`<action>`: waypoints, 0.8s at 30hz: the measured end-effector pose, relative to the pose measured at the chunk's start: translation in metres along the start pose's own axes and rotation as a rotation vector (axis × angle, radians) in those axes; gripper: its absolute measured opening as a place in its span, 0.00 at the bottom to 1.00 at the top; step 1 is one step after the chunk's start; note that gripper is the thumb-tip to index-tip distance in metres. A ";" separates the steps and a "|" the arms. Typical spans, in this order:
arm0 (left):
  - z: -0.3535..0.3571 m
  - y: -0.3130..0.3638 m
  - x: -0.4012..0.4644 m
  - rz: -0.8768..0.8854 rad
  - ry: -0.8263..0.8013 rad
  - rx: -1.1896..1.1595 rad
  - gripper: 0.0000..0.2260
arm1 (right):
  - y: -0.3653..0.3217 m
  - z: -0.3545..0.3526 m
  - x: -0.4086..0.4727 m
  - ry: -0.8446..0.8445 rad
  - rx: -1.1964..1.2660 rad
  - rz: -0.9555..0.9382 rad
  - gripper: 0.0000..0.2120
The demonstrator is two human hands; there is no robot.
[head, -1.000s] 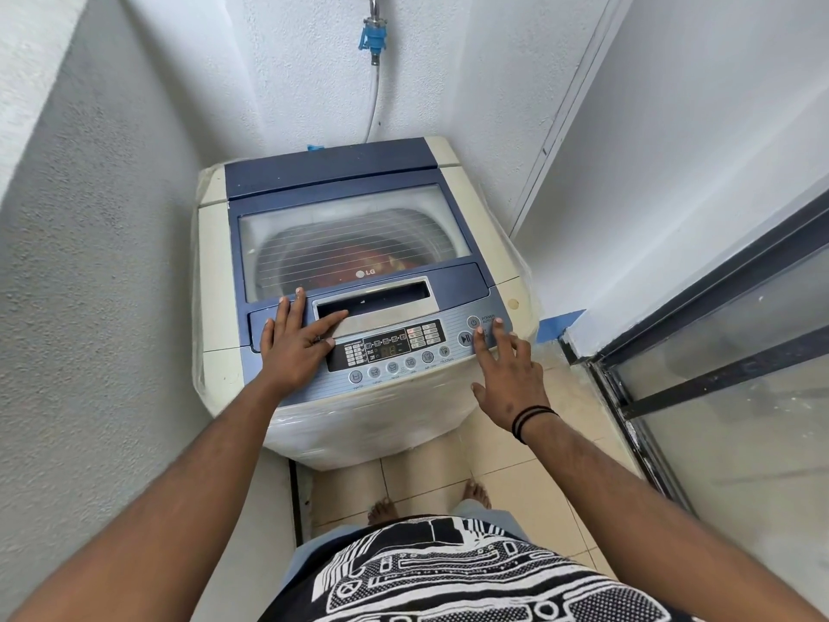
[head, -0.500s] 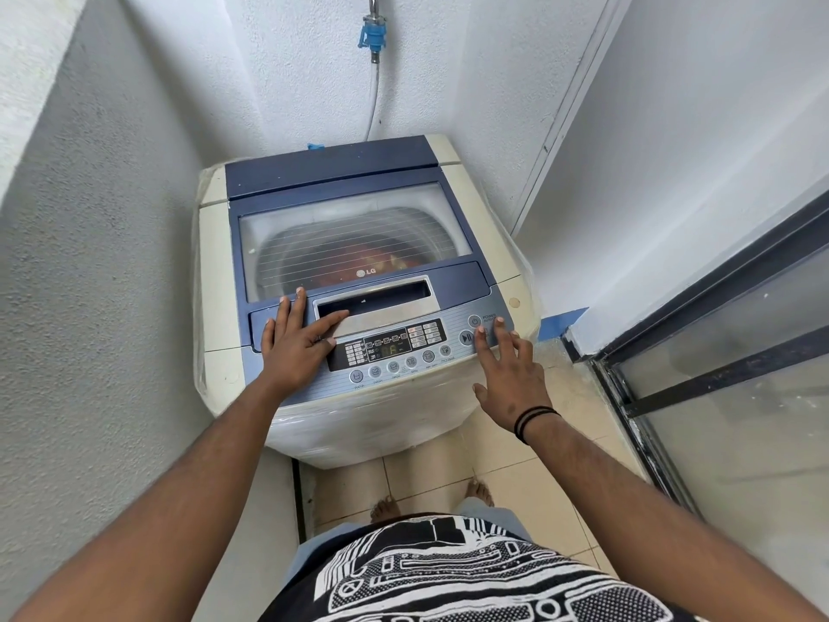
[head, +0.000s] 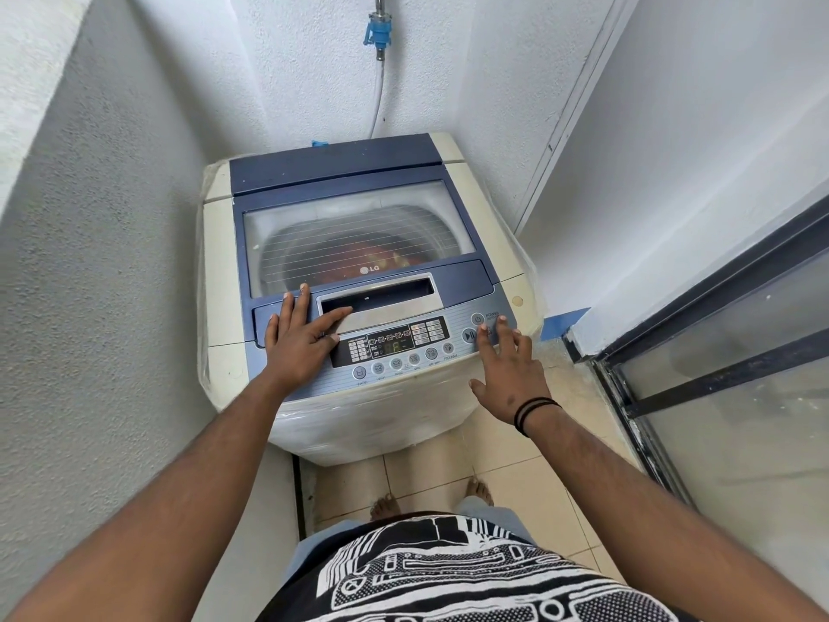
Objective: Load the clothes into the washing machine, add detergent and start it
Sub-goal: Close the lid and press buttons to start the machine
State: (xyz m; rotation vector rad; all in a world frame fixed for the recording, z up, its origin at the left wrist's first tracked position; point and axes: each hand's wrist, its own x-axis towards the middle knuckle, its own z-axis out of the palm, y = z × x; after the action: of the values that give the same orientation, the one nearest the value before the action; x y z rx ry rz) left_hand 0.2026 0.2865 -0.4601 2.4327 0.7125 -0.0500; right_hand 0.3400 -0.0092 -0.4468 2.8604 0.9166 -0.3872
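A cream and blue top-loading washing machine (head: 220,280) stands in a narrow alcove with its glass lid (head: 354,226) shut. Reddish clothes (head: 372,258) show through the lid inside the drum. The control panel (head: 394,345) at the front has a lit display. My left hand (head: 298,338) rests flat, fingers spread, on the lid's front left corner beside the panel. My right hand (head: 507,365) is spread at the panel's right end, its fingertips on the start/pause button (head: 469,336) area just below the power button (head: 477,318).
Textured walls close in on the left and behind. A water hose with a blue tap fitting (head: 379,33) hangs above the machine. A dark-framed glass door (head: 717,343) stands at the right. My bare feet (head: 477,489) stand on beige tiles.
Both hands have stayed almost still. The panel display shows lit digits now; the view has shifted slightly.
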 end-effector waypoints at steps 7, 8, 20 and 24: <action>0.001 -0.002 0.000 0.004 0.012 0.007 0.21 | -0.035 -0.020 -0.010 0.126 0.136 -0.140 0.32; 0.001 -0.002 0.000 0.003 0.012 0.006 0.21 | -0.042 -0.019 -0.013 0.114 0.164 -0.178 0.32; 0.000 0.000 0.000 0.000 0.019 0.012 0.21 | -0.071 0.000 -0.022 -0.072 0.119 -0.403 0.37; 0.001 -0.001 0.000 0.002 0.022 0.015 0.21 | -0.072 -0.001 -0.020 -0.084 0.109 -0.390 0.37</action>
State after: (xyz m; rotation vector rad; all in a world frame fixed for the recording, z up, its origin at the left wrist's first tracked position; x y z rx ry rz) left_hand 0.2026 0.2862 -0.4614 2.4518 0.7215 -0.0279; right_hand 0.2824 0.0386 -0.4428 2.7222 1.4804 -0.6043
